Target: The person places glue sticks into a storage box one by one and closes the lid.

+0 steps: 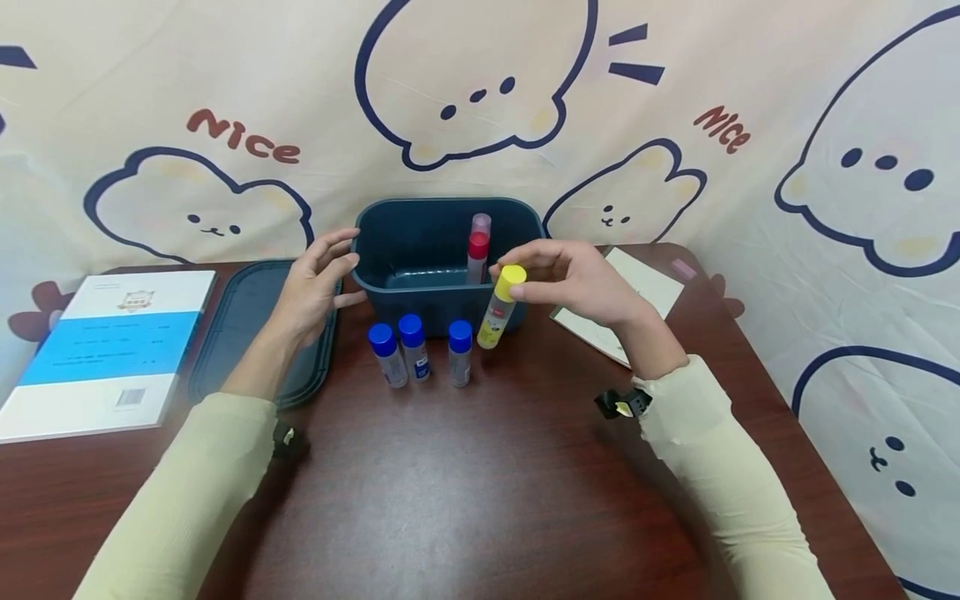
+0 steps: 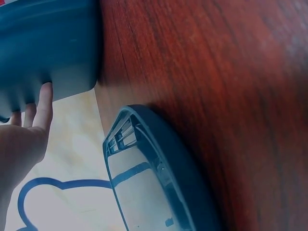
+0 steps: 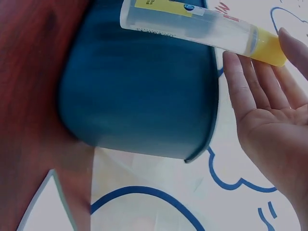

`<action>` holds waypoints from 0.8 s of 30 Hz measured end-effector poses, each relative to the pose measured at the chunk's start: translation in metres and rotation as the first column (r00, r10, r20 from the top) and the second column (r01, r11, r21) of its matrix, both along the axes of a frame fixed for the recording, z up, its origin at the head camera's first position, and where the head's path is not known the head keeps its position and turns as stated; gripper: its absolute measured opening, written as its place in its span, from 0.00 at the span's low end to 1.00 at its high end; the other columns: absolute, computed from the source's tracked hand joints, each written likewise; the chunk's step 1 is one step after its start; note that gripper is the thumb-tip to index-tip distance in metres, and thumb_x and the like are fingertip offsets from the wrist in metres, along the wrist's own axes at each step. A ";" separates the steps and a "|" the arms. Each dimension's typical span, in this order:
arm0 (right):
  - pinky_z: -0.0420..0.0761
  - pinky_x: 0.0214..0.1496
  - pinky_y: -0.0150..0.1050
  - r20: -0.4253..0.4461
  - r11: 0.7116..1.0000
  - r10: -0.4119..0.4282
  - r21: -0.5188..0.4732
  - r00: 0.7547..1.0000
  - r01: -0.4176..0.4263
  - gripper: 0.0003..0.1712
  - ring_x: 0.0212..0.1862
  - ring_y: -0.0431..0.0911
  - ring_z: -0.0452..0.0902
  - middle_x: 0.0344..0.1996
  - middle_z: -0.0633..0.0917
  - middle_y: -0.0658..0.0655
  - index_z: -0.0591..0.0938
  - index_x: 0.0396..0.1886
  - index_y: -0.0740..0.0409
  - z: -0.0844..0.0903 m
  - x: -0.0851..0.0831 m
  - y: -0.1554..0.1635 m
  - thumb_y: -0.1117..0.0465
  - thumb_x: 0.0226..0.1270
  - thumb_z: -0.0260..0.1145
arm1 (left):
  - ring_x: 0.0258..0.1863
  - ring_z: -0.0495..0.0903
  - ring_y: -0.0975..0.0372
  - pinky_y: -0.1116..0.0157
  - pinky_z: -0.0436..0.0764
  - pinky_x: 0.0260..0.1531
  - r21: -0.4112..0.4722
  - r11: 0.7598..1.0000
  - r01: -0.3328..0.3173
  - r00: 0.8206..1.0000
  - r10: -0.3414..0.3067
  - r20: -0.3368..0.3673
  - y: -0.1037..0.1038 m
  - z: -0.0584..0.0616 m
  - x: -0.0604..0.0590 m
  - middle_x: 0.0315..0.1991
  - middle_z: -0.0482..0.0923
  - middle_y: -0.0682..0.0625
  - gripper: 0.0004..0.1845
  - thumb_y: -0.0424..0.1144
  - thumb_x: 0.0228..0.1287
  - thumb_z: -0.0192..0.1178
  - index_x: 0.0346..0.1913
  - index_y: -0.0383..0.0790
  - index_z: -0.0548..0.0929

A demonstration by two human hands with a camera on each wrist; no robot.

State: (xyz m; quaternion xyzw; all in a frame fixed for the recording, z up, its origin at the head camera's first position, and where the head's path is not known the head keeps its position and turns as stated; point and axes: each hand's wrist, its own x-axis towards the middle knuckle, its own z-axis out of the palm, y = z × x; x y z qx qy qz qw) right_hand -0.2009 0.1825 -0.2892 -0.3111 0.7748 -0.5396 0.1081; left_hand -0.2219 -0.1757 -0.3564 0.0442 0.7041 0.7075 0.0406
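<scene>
Right hand (image 1: 577, 283): thumb and fingertips pinch the yellow cap of a clear cylindrical plastic tube with a yellow label (image 1: 497, 310). The tube is outside the deep dark blue-green plastic bin (image 1: 442, 304), before its near wall at the right-hand end. Its long axis is steep but tilted, cap uppermost and to the right, base down and to the left. The base appears clear of the brown wood-grain table (image 1: 450, 500).

Governing relation: the bin's mouth lies beyond and to the left of the right hand, which is the nearer hand to the tube. The cap shows above the near rim while the lower body is below it, so that rim stands in the way.

Left hand (image 1: 315, 279): fingers apart, gripping nothing, fingertips touching the bin's left end wall.

Surroundings: a red tube with a translucent top (image 1: 477, 246) stands inside the bin, towards the right. Three clear tubes with blue caps (image 1: 461, 354) stand upright before the bin, two close together, the third just left of the yellow-capped one. A flat dark blue-green lid (image 1: 247, 333) lies at left, beside a white-and-blue book (image 1: 105, 333). White paper (image 1: 652, 287) lies at right.
</scene>
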 end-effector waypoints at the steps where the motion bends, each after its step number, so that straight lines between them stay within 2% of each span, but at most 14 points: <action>1: 0.85 0.50 0.43 0.000 1.000 -0.004 -0.022 1.000 0.004 0.17 0.51 0.53 0.82 0.54 0.86 0.61 0.82 0.57 0.63 0.002 0.000 0.000 0.65 0.71 0.68 | 0.73 0.56 0.50 0.43 0.76 0.57 0.000 1.000 -0.001 1.000 0.001 0.000 0.000 0.000 0.000 0.78 0.54 0.44 0.24 0.44 0.79 0.54 0.74 0.50 0.68; 7: 0.84 0.55 0.43 -0.015 0.988 -0.009 -0.153 1.000 0.007 0.16 0.55 0.56 0.81 0.54 0.86 0.61 0.83 0.56 0.64 0.008 -0.002 -0.001 0.68 0.70 0.67 | 0.73 0.57 0.51 0.43 0.76 0.57 -0.002 1.000 -0.001 1.000 0.001 0.004 -0.001 -0.001 0.000 0.78 0.54 0.45 0.25 0.45 0.79 0.54 0.74 0.50 0.68; 11: 0.83 0.57 0.45 -0.041 0.969 -0.003 -0.246 0.999 -0.007 0.15 0.57 0.57 0.80 0.53 0.86 0.62 0.83 0.55 0.65 0.012 -0.005 -0.001 0.71 0.69 0.65 | 0.73 0.57 0.51 0.44 0.77 0.57 -0.005 1.000 -0.004 1.000 0.004 0.006 -0.001 0.000 0.000 0.78 0.54 0.45 0.25 0.44 0.79 0.54 0.74 0.50 0.68; 18: 0.83 0.57 0.44 0.013 0.896 0.009 -0.444 1.000 -0.002 0.16 0.56 0.58 0.81 0.53 0.84 0.67 0.83 0.53 0.63 0.012 -0.006 -0.004 0.76 0.68 0.60 | 0.73 0.58 0.49 0.44 0.77 0.56 -0.013 1.000 -0.006 1.000 0.006 0.004 0.000 0.001 0.000 0.78 0.54 0.44 0.25 0.43 0.79 0.53 0.74 0.50 0.68; 24: 0.83 0.57 0.43 0.065 0.853 0.006 -0.521 0.998 0.028 0.16 0.56 0.59 0.79 0.54 0.83 0.66 0.82 0.52 0.61 0.012 -0.006 -0.007 0.77 0.70 0.58 | 0.72 0.58 0.49 0.45 0.77 0.56 -0.015 1.000 -0.009 1.000 0.009 0.009 0.000 0.001 0.000 0.78 0.54 0.45 0.25 0.43 0.79 0.53 0.74 0.50 0.68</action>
